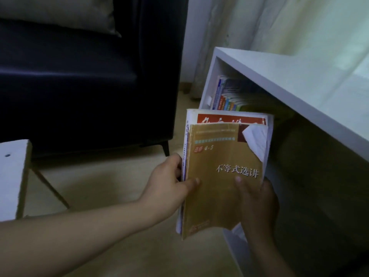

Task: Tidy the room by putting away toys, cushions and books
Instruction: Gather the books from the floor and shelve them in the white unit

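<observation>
A stack of books (225, 172) was gripped at its edges by the left hand (169, 182) and the right hand (257, 198), seemingly to be slid next into the white shelf (279, 76) beside the row of books (229, 98).

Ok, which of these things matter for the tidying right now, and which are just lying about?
Job in hand: stack of books, gripped by left hand and right hand; white shelf holding shelved books; cushion on the sofa.
Just there: small white table; curtain.
</observation>
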{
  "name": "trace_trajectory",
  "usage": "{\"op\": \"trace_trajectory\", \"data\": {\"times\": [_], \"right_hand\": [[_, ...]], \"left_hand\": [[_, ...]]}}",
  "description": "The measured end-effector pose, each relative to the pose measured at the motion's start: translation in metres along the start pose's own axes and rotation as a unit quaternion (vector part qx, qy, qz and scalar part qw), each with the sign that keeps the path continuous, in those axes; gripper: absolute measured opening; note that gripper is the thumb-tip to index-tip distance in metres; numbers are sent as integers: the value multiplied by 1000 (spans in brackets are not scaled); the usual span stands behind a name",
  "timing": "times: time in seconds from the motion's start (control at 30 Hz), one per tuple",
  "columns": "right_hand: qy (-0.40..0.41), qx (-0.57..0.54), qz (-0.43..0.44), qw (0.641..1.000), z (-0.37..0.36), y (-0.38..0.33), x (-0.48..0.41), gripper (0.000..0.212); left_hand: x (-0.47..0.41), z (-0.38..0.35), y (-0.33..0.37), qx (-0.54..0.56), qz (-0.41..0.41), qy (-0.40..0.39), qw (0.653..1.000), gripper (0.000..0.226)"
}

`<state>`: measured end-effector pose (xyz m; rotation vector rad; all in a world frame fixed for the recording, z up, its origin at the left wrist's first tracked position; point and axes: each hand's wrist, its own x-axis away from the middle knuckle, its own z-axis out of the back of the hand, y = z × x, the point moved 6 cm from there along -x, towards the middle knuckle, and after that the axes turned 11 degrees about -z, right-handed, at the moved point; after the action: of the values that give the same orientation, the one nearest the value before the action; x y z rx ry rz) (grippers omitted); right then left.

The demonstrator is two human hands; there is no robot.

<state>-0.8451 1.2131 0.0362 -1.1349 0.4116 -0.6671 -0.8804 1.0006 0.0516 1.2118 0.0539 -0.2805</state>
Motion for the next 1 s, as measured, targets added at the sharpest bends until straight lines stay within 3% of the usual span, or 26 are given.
{"op": "trace_trajectory", "data": {"times": [0.27, 0.5, 0.73, 1.0], "right_hand": [[106, -18, -9, 994, 24, 11, -19, 56], [179, -37, -17, 983, 28, 37, -23, 52], [193, -53, 8, 980, 20, 42, -29, 49], [187, -61, 23, 980, 18, 65, -33, 68]], "left_hand": [[-30, -36, 9, -31, -91, -74, 993, 35], [-44, -62, -3, -100, -129, -141, 976, 49], [-55, -65, -6, -78, -144, -152, 975, 50], [-53, -69, -9, -79, -167, -139, 973, 49]]}}
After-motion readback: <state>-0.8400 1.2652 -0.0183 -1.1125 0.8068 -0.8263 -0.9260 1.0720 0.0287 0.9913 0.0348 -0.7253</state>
